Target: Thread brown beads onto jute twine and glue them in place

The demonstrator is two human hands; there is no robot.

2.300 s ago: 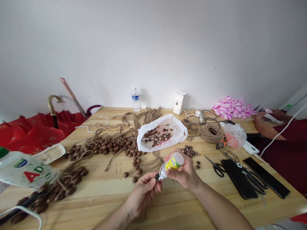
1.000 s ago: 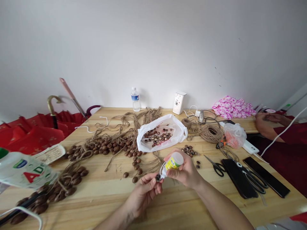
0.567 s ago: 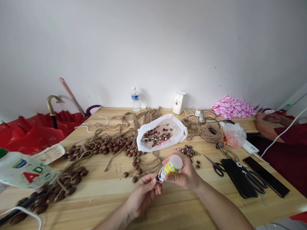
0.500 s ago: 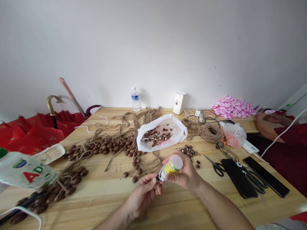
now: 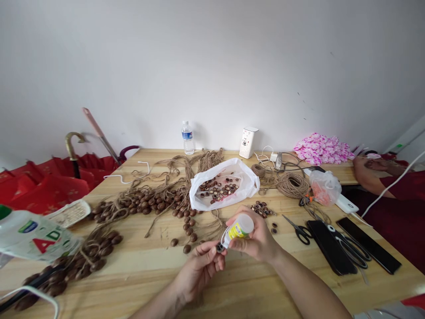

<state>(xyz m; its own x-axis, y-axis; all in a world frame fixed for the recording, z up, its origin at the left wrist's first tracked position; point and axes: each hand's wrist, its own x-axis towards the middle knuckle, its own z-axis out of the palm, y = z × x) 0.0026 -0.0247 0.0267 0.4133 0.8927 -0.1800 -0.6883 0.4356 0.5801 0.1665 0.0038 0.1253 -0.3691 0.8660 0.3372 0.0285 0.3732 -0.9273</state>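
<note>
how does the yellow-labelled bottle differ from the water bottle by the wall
The yellow-labelled bottle is held in the right hand, while the water bottle stands untouched on the table. The yellow-labelled bottle is tipped narrow end down; the water bottle is upright. The yellow-labelled bottle looks whitish, whereas the water bottle is clear with a blue label. Both are labelled bottles.

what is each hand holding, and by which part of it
The left hand pinches a small dark shell piece by its side. The right hand holds a yellow-labelled bottle around its body, base tilted up.
</note>
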